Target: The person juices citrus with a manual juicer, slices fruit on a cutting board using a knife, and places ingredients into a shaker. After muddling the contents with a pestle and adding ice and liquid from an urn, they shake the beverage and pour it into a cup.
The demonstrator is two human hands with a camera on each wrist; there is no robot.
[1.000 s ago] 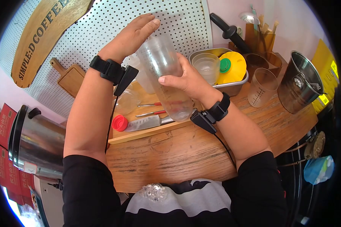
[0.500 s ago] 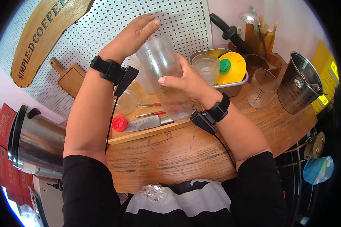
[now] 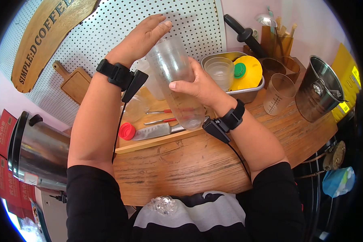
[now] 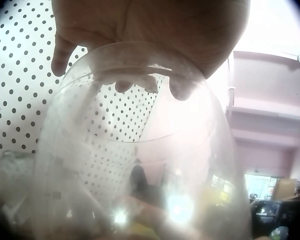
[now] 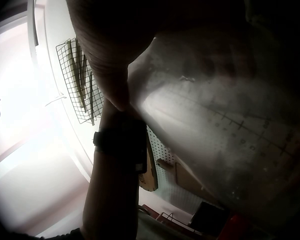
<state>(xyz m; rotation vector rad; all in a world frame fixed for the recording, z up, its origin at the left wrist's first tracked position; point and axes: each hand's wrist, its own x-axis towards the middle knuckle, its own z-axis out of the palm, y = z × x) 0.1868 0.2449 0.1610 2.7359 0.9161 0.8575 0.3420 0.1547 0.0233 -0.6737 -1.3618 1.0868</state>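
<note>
Right hand (image 3: 197,86): grip clamped round the middle of a clear plastic cup (image 3: 174,80), thumb across the near side, fingers wrapped behind. The cup is raised off the surface (image 3: 189,161) at upper centre of the head view, tilted with its mouth toward the top of the frame and its base lower right. In the right wrist view the cup (image 5: 225,125) fills the right half of the frame, printed measuring marks on its wall.

Left hand (image 3: 139,38): fingers straight and together, palm laid flat over the cup's mouth; grip not closed round anything. In the left wrist view the hand (image 4: 150,35) lies along the top of the frame, its fingertips (image 4: 182,90) showing through the rim of the cup (image 4: 135,150).

Below the cup, centre frame: a wooden board (image 3: 149,141) carrying a knife (image 3: 157,130) and a red lid (image 3: 127,131).

Right of the cup: a metal tray (image 3: 246,94) holding a smaller clear cup (image 3: 220,70) and a yellow lid (image 3: 248,70); further right a measuring cup (image 3: 279,93), then a steel bucket (image 3: 320,88).

Left edge: a steel urn (image 3: 38,151). Upper left: a white pegboard (image 3: 109,28) bearing a wooden sign (image 3: 44,36) and a small cutting board (image 3: 74,82).
</note>
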